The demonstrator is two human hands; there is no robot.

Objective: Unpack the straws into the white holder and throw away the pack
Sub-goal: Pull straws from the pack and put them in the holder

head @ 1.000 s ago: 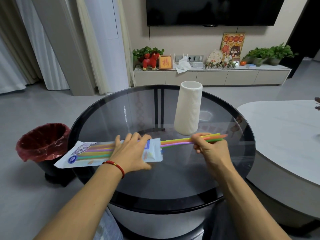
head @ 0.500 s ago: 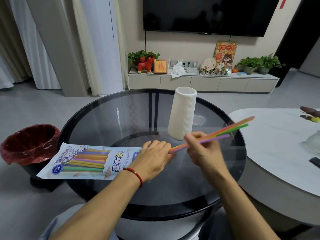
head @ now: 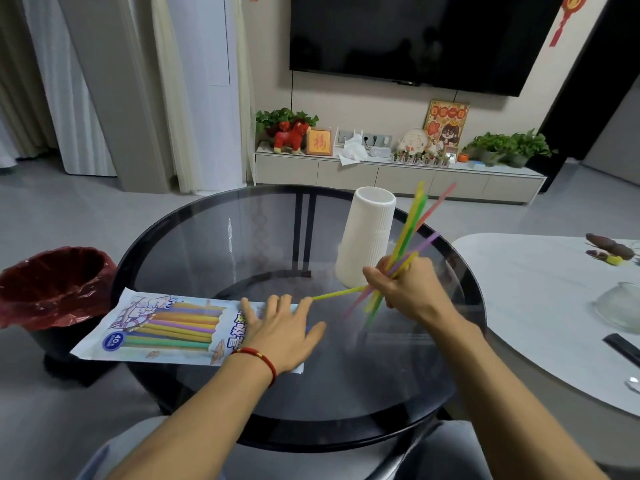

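Note:
The straw pack [head: 166, 327], a flat printed bag with several coloured straws inside, lies on the round glass table [head: 214, 244] at the left. My left hand [head: 280, 330] rests flat on the pack's right end, fingers spread. My right hand [head: 405, 289] grips a bundle of coloured straws [head: 412, 220], tilted steeply upward just right of the white ribbed holder [head: 369, 237]. The bundle's lower ends fan out below my fist, one yellow straw reaching toward my left hand. The holder stands upright and I cannot see inside it.
A black bin with a red liner [head: 52, 285] stands on the floor left of the table. A white table [head: 540, 306] with a glass bowl [head: 620, 303] is at the right. A TV cabinet with plants and ornaments lines the far wall.
My right hand drew the straws fully out of the pack and swung them from nearly level to steeply upright beside the holder. My left hand stayed pressed on the pack.

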